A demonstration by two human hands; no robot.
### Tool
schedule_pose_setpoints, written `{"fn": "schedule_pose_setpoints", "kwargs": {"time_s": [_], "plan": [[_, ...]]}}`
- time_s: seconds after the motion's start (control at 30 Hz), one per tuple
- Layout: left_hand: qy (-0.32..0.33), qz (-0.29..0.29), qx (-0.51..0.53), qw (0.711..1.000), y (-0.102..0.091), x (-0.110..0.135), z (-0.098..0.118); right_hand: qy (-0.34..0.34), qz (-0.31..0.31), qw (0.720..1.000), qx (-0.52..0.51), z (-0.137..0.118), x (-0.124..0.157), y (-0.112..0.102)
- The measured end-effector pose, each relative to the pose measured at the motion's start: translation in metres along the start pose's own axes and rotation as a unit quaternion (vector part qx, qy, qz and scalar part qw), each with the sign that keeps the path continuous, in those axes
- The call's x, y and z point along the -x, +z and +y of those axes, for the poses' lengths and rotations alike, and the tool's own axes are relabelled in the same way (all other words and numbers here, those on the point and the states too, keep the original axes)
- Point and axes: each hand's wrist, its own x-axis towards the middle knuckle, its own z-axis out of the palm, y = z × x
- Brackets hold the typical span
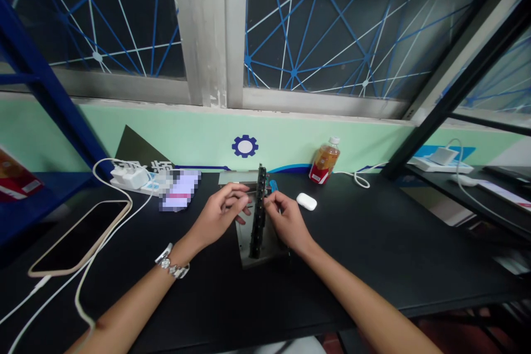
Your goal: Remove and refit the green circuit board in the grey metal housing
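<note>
A long, narrow black part [258, 215] with a notched edge stands upright on a grey metal plate [248, 260]. My left hand [224, 211] is at its left side, with fingers curved and apart and nothing visible in them. On the right side, my right hand [286, 218] has thumb and forefinger pinched together against the black part. Whatever lies between those fingertips is too small to make out. Just behind my right hand shows a small blue object [273, 185], partly hidden.
A white earbud case [306, 201] and a drink bottle [326, 160] stand to the right. At the left are a phone [83, 238] with white cables, a power strip [133, 177] with chargers, and a partly blurred purple-screened device [181, 190]. Shelf frames flank the black table [373, 254].
</note>
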Motion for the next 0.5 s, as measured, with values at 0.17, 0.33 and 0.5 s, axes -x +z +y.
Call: {"fn": "schedule_pose_setpoints", "kwargs": {"time_s": [0.17,0.33,0.5], "plan": [[-0.037,-0.024,0.028,0.999,0.005,0.003,0.004,-0.104,0.029,0.977,0.182,-0.006,0.003,0.003],[-0.068,-0.026,0.030,0.997,-0.009,-0.003,0.000,-0.146,0.038,0.970,0.189,-0.010,0.006,-0.004],[-0.073,-0.020,0.050,0.996,-0.027,-0.008,-0.009,-0.048,0.074,0.994,0.065,-0.002,0.002,-0.013]]}}
